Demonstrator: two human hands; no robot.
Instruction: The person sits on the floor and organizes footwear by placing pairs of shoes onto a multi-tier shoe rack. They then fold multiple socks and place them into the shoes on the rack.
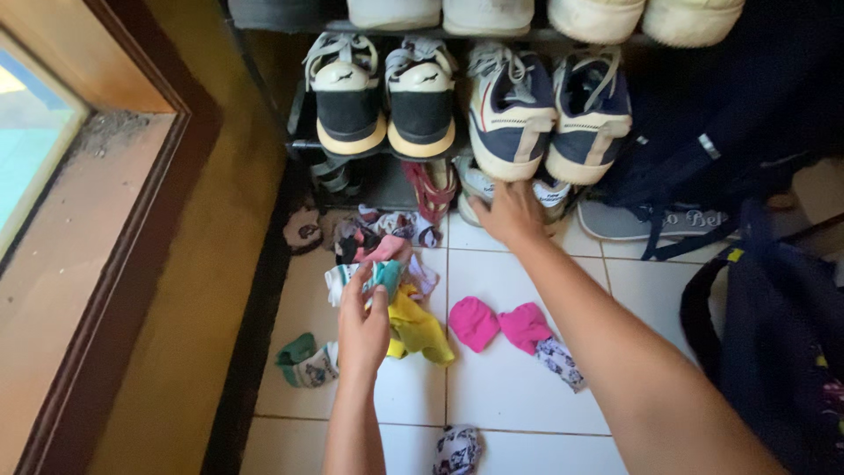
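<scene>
Sorting step, by the look of it — left hand pinches a teal-and-white sock at the edge of the sock pile, centre frame on the tiled floor. Right hand reaches to the bottom of the shoe rack, fingers spread over a pale shoe; can't tell if it grips anything. Next move likely needs that sock lifted clear of the tangle.

Counts:
- middle shelf — 4 sneakers, 2 pairs
- pink socks: 2, lower centre
- yellow sock: 1
- green sock: 1, lower left
</scene>
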